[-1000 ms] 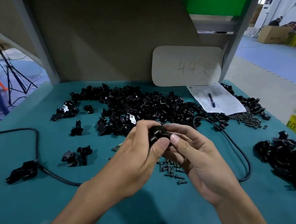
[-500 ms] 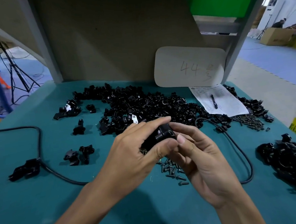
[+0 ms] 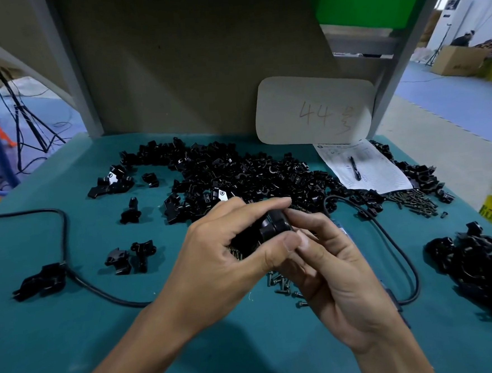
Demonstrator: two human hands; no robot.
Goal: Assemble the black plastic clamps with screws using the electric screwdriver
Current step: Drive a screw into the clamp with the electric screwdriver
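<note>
Left hand (image 3: 215,258) and right hand (image 3: 333,282) — fingers (image 3: 294,242) of both pinching one black clamp (image 3: 274,226); screws (image 3: 283,284) beneath.

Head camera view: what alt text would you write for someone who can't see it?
A person's left hand and right hand together pinch a black clamp above a teal table. A heap of clamp parts lies behind, loose screws beneath the hands.
</note>
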